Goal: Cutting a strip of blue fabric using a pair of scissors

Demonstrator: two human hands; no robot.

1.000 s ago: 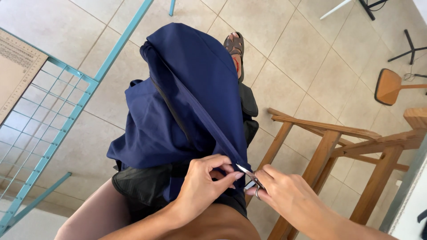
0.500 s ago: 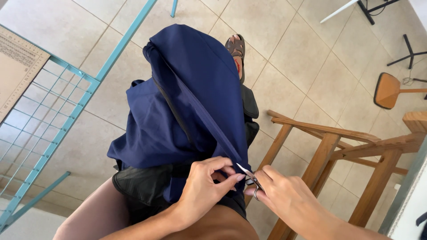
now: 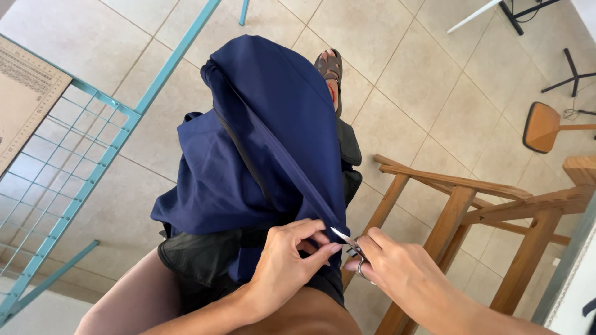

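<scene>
On the lap: navy garment (image 3: 261, 155), draped over the knees. Left hand (image 3: 285, 267) pinched shut on its lower seam edge; right hand (image 3: 403, 279) closed on small scissors (image 3: 349, 245), blades seemingly at the fabric. Barely shifted since a second before; snipping apparently continued.

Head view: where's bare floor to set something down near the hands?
Bare tile floor lies between the navy fabric and the wooden frame, and left, toward the teal wire rack. It is crowded at the lap, where left hand, right hand and small scissors meet.
</scene>
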